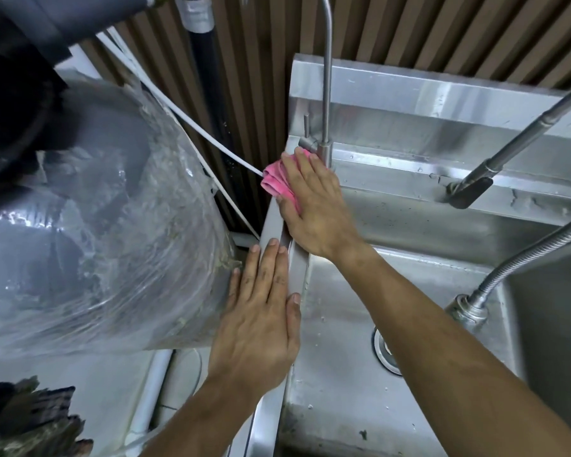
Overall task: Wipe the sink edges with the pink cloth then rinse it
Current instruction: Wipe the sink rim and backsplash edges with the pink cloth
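Fingers (297, 166) of right hand (314, 206): straight, spread slightly, pressed flat on pink cloth (277, 181); no pinch or curl visible. Cloth location: bunched on far end of left sink edge (295, 268), at the back-left corner, touching base of thin faucet (325, 94); most of cloth under palm, folds protruding on the outer side toward the white tube (211, 140). Fingers of left hand (261, 311): straight, close together, resting flat on the same edge nearer the body, thumb over the inner lip toward the basin; holding nothing, apparently bracing. Key relation: long axis of the edge runs from the body away to the back corner; cloth sits at the far end of that axis, beneath the right hand, with the left hand just behind it on the same strip. Right hand nearer to cloth; left hand well short of it. Judgement: wiping step under way at the corner; from here, travel possible only back along the left edge or rightward along the rear ledge (393, 179) past the faucet base. Rinse not yet begun; no water seen flowing. Hidden or unclear: cloth portion under palm; right thumb; contact between cloth and faucet base partly masked by fingertips. Pull-out sprayer (468, 189) and flexible hose (524, 258) cut off at right margin. Drain (384, 352) half covered by right forearm. Front sink edge out of view. Contents of plastic-wrapped bin (96, 225) at left indistinct.
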Action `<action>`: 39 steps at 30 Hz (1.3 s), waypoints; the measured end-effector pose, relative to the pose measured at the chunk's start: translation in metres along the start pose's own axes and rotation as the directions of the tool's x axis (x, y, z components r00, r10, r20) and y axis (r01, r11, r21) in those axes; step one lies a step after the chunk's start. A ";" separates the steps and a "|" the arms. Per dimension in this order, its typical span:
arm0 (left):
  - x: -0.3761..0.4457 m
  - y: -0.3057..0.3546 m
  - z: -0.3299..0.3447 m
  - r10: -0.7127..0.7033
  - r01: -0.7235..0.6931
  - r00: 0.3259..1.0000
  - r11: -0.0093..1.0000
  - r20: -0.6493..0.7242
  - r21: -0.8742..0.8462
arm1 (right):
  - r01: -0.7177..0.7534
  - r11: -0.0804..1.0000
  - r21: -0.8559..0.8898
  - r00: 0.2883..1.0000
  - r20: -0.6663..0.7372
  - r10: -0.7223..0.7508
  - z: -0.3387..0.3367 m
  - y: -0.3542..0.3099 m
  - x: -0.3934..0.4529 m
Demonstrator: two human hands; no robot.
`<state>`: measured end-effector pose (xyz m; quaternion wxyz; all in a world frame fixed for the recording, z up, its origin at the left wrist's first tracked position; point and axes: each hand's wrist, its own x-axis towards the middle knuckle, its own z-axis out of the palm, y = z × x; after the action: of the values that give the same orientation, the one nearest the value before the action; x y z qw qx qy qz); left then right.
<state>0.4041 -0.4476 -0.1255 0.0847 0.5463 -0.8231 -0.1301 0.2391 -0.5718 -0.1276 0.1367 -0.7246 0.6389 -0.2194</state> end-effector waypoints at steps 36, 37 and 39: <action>0.120 0.005 -0.013 0.064 -0.073 0.995 0.991 0.077 0.109 | 0.416 0.455 -0.787 0.795 0.072 -0.603 -0.111 0.063 0.108; 0.120 0.005 -0.013 0.061 -0.068 0.995 0.993 0.081 0.097 | 0.470 0.399 -0.787 0.763 0.134 -0.632 -0.111 0.057 0.119; 0.120 0.005 -0.013 0.058 -0.064 0.995 0.995 0.086 0.073 | 0.498 0.352 -0.792 0.746 0.185 -0.640 -0.110 0.060 0.124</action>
<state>0.3572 -0.5577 -0.1118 0.0333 0.5176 -0.8466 -0.1192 0.1440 -0.6936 -0.0431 -0.3414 -0.8595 0.3803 0.0039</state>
